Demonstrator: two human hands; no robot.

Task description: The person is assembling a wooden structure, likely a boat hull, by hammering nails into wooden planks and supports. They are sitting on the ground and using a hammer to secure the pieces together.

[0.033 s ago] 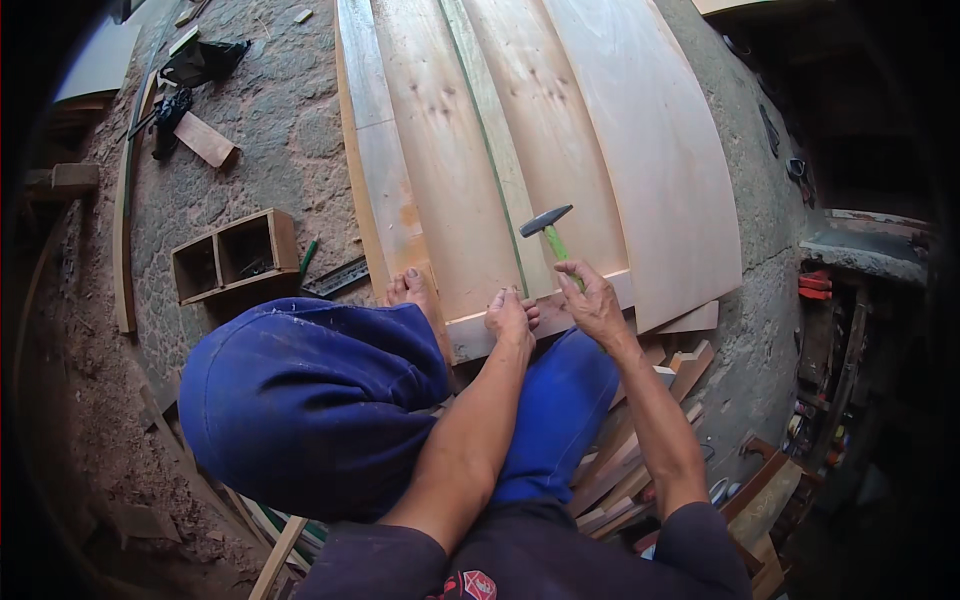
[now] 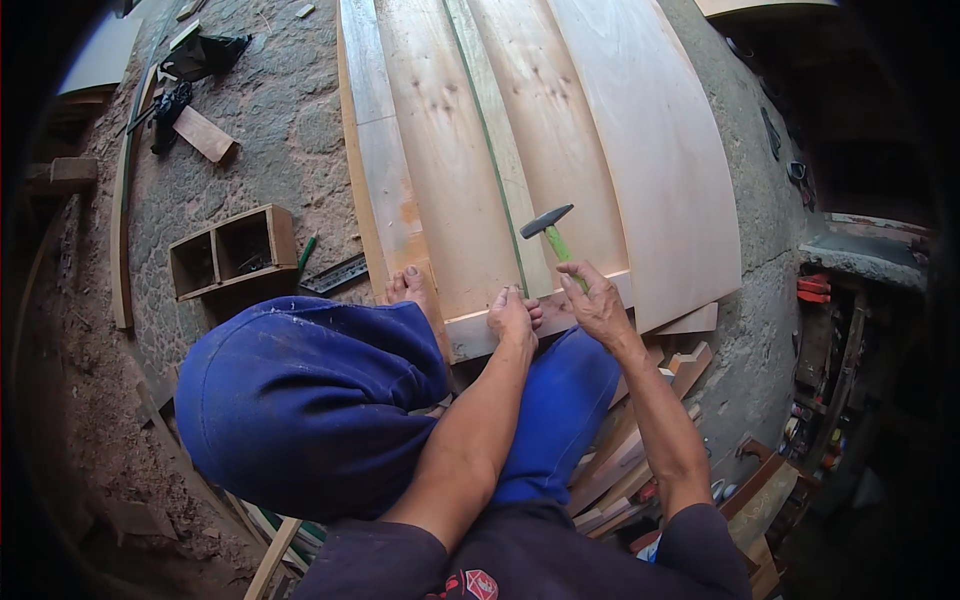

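Observation:
My right hand (image 2: 597, 305) is closed around the green handle of a hammer (image 2: 547, 220), its dark metal head raised over the panel. Close by on the left, my left hand (image 2: 512, 315) rests at the panel's near edge, thumb and fingers pinched together. Whatever sits in that pinch is too small to make out. Beneath both hands runs the near crosspiece (image 2: 470, 330) of a large wooden panel (image 2: 455, 210). A pale strip with a dark green edge (image 2: 500, 170) runs lengthwise down its middle. My bare foot (image 2: 408, 290) is on the panel's left corner.
A two-compartment wooden box (image 2: 232, 250) stands on the rough floor at left, beside a green pencil-like stick (image 2: 307, 252) and a dark metal bar (image 2: 337, 274). A pale sheet (image 2: 650, 150) lies along the panel's right side. Wood offcuts (image 2: 620, 460) are piled by my right knee.

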